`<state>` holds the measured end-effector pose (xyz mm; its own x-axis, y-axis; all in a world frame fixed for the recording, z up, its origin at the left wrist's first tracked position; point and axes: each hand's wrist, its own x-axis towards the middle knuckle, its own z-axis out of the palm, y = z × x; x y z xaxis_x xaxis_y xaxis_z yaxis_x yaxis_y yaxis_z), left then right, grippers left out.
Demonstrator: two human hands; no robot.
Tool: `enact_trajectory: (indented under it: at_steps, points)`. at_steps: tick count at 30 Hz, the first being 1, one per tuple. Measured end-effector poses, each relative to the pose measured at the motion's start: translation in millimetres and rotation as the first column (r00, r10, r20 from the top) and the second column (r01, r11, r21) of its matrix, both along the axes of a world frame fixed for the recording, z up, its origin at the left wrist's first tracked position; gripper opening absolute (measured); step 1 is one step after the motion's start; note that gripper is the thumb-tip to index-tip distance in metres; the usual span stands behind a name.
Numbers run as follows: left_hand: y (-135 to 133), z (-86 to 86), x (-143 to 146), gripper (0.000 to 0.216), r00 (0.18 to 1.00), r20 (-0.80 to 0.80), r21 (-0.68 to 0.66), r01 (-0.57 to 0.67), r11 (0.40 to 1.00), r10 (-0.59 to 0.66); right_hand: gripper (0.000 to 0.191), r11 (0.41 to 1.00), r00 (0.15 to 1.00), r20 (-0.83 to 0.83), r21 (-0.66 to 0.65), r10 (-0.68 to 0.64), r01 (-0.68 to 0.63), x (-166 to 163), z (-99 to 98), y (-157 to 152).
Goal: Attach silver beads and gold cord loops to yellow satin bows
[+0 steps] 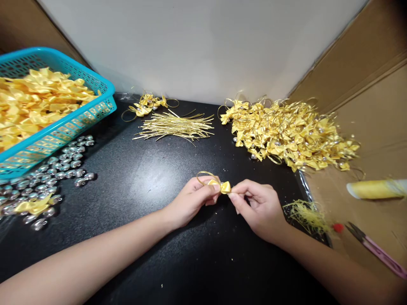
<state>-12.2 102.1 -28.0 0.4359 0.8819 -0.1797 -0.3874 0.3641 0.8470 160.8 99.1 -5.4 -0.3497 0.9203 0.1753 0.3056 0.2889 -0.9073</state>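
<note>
Just above the black table, a small yellow satin ribbon bow (225, 187) is held between my two hands. My left hand (197, 195) pinches its left side between thumb and fingers, and a loop of gold cord (203, 173) arcs up over that thumb. At the bow's right edge, my right hand (259, 207) is closed in a pinch, with thumb and forefinger tips together. Whatever lies between those tips is too small to make out clearly. Behind the hands lies a bundle of gold twist ties (178, 126).
A turquoise basket (110, 90) of yellow bows stands at left, beside many silver bells (68, 163). Finished-looking bows with loops form a large heap (286, 131) at right and a small cluster (148, 105) behind. Pink-handled snips (378, 250), yellow thread scraps (308, 216) and a yellow spool (375, 189) lie right.
</note>
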Motion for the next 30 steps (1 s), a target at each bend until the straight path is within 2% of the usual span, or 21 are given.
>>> enact_trajectory:
  at_steps: [11, 16, 20, 25, 27, 30]
  points:
    - [0, -1.1, -1, 0.034, 1.000, -0.007, 0.030, 0.013, 0.999, -0.013, 0.013, 0.995, 0.997, -0.075, -0.102, 0.002, -0.009, -1, -3.7, 2]
    - [-1, -2.9, -2, 0.030, 1.000, -0.014, 0.034, -0.020, 0.999, 0.021, 0.006, 1.000, 0.994, -0.107, -0.002, -0.016, 0.016, 1, -8.7, 5]
    - [-1, -5.5, -3, 0.032, 0.997, -0.074, 0.084, -0.015, 0.996, 0.021, 0.007, 0.993, 0.996, -0.010, 0.076, -0.085, 0.086, 1, -15.2, 5]
    - [-2, -5.9, -4, 0.030, 0.977, -0.208, 0.176, -0.010, 0.984, 0.047, 0.006, 0.985, 0.988, 0.062, 0.113, -0.141, 0.133, -2, -19.8, 2]
    - [-2, -4.1, -4, 0.029, 0.951, -0.286, 0.272, -0.037, 0.961, 0.118, 0.005, 0.957, 0.976, 0.052, 0.217, -0.210, 0.194, -2, -16.4, -1]
    - [-3, 0.0, -5, 0.030, 0.899, -0.375, 0.427, -0.047, 0.903, 0.224, 0.012, 0.829, 0.960, 0.066, 0.522, -0.273, 0.200, -3, -6.8, -6]
